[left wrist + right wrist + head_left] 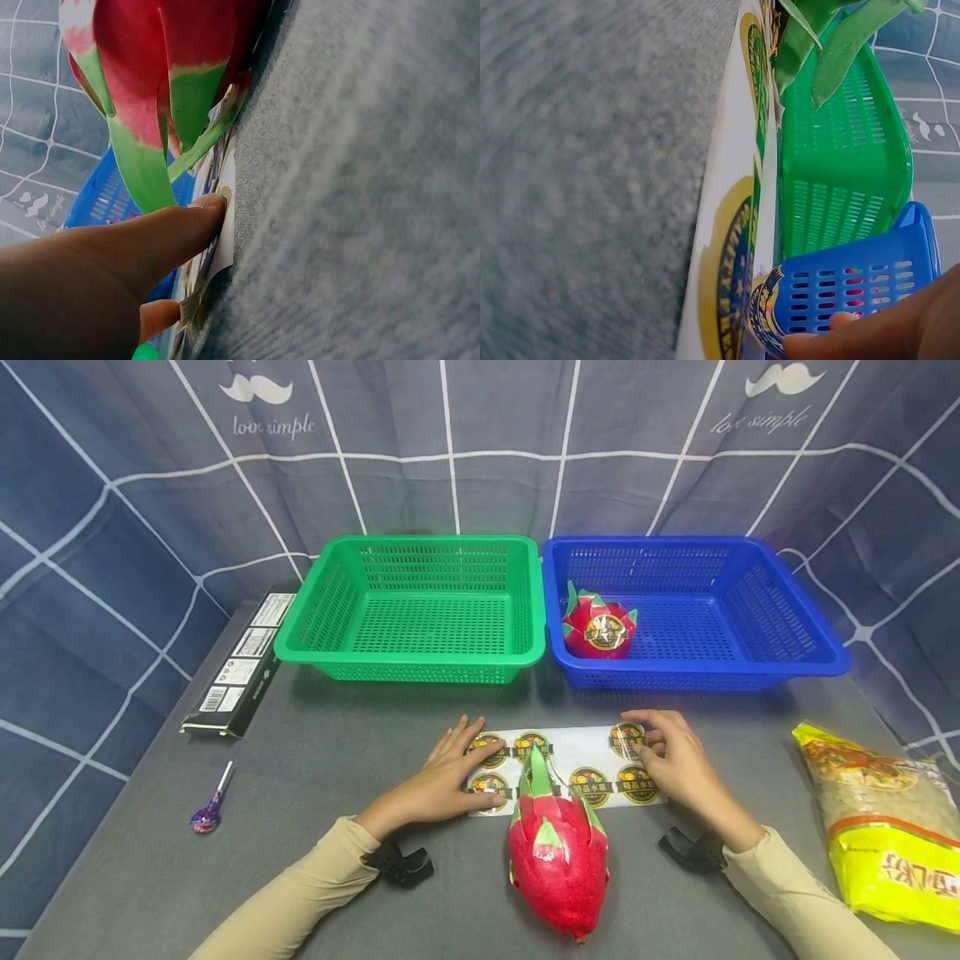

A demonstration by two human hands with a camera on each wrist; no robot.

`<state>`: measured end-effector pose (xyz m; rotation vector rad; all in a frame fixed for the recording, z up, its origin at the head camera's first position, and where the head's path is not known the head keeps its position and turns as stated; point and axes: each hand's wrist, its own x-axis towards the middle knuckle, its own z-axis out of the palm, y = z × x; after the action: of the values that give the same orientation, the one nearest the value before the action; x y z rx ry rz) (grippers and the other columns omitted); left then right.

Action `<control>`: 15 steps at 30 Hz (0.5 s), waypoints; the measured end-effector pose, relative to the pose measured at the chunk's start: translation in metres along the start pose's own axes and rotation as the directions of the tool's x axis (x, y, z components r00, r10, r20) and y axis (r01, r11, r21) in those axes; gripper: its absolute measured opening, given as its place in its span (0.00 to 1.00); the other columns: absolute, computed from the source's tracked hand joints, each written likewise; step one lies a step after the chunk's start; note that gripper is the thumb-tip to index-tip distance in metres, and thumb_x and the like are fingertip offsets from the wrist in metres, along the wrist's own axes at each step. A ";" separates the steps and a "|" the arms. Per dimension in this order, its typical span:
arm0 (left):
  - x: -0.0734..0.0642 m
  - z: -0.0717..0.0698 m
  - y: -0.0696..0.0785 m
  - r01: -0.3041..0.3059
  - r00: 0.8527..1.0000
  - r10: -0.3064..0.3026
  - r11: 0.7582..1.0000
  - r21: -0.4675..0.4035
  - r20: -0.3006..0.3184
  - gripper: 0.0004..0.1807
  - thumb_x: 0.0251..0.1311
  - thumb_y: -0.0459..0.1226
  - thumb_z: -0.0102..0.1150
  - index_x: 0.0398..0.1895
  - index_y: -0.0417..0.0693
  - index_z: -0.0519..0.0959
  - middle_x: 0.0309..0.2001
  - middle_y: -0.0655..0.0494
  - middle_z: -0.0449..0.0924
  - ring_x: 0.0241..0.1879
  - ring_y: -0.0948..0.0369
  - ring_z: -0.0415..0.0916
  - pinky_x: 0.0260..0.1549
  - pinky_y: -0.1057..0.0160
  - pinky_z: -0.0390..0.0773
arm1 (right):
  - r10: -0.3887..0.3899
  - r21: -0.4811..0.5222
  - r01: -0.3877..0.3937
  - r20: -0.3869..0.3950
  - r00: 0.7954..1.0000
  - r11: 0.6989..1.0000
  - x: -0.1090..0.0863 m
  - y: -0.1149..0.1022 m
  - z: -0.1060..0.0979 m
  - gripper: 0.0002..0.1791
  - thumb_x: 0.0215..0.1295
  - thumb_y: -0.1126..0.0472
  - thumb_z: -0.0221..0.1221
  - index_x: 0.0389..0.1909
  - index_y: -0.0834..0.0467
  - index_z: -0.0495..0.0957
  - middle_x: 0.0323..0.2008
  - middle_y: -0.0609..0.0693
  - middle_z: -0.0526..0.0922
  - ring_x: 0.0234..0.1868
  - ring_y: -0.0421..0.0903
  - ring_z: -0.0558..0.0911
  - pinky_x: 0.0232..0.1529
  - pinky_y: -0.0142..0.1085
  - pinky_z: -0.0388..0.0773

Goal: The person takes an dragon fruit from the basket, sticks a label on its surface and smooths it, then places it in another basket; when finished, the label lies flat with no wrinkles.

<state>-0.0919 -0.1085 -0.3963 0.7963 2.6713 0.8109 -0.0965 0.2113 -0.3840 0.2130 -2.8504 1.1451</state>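
Note:
A white sheet of round black-and-gold stickers lies on the table. My left hand rests on its left end, fingers spread, thumb pressing the sheet. At the far right corner my right hand pinches a round sticker between thumb and forefinger. In the right wrist view this sticker looks partly lifted from the sheet. A red dragon fruit with green scales lies between my forearms, its leafy tip over the sheet. Another dragon fruit, bearing a sticker, sits in the blue basket.
A green basket stands at the back, left of the blue one. On the left are a long black box and a purple-wrapped lollipop. A yellow food bag lies at the right edge.

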 end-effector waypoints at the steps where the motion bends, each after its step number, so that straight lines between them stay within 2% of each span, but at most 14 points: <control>1: 0.000 0.000 0.000 -0.001 1.000 0.001 1.000 0.000 0.000 0.41 0.50 0.55 0.60 0.67 0.56 0.59 0.72 0.46 0.41 0.71 0.48 0.32 0.67 0.43 0.37 | -0.005 -0.005 0.005 0.003 1.000 1.000 0.000 0.001 0.000 0.24 0.50 0.77 0.54 0.51 0.60 0.74 0.47 0.65 0.70 0.33 0.50 0.78 0.29 0.27 0.74; 5: 0.000 0.000 0.000 -0.004 1.000 0.004 1.000 0.003 0.000 0.41 0.50 0.55 0.60 0.67 0.56 0.59 0.72 0.46 0.41 0.71 0.48 0.32 0.67 0.43 0.37 | -0.034 -0.040 0.034 0.001 0.999 0.999 0.000 0.002 0.001 0.24 0.49 0.77 0.54 0.49 0.60 0.76 0.47 0.64 0.74 0.35 0.51 0.79 0.32 0.27 0.74; 9: 0.000 0.000 0.000 -0.003 1.000 0.003 1.000 0.006 0.002 0.41 0.50 0.56 0.59 0.67 0.56 0.59 0.72 0.46 0.41 0.71 0.48 0.31 0.67 0.43 0.37 | -0.056 -0.073 0.055 -0.001 0.998 0.996 0.000 0.003 0.001 0.20 0.49 0.77 0.54 0.43 0.60 0.80 0.44 0.60 0.79 0.35 0.50 0.78 0.33 0.30 0.72; 15: 0.000 0.000 0.000 -0.001 1.000 0.001 1.000 0.009 0.002 0.41 0.50 0.56 0.59 0.67 0.56 0.59 0.72 0.46 0.41 0.71 0.48 0.32 0.67 0.43 0.38 | -0.066 -0.084 0.065 -0.003 0.998 0.994 0.000 0.003 0.003 0.18 0.50 0.77 0.53 0.41 0.61 0.81 0.39 0.57 0.82 0.41 0.53 0.79 0.42 0.44 0.73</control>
<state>-0.0917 -0.1089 -0.3959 0.8002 2.6746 0.7984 -0.0966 0.2115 -0.3886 0.2956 -2.8558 1.0095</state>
